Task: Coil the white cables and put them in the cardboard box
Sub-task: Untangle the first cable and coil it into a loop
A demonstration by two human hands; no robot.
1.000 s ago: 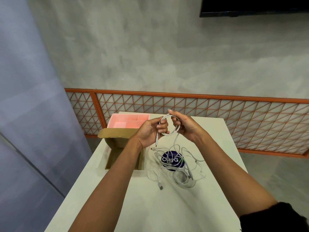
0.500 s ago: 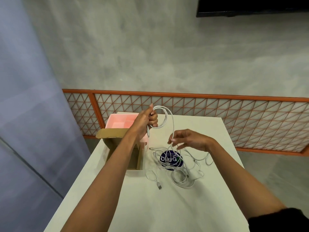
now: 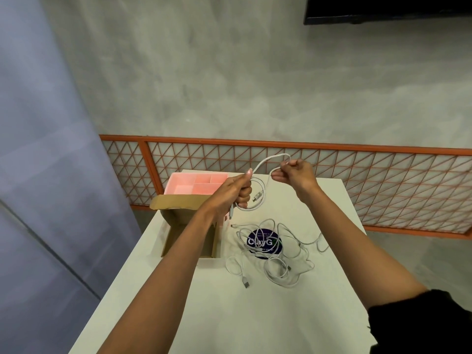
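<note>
Aloft, left grip (image 3: 236, 191), right grip (image 3: 296, 173) hold cable (image 3: 263, 163) above table (image 3: 229, 315).

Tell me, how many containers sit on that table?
2: an open cardboard box at the table's left edge, and a pink tray just behind it; the left arm could hide something.

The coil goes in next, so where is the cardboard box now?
In the head view the cardboard box sits open on the left side of the table, nearer the person than the pink tray, left of the loose cables.
</note>
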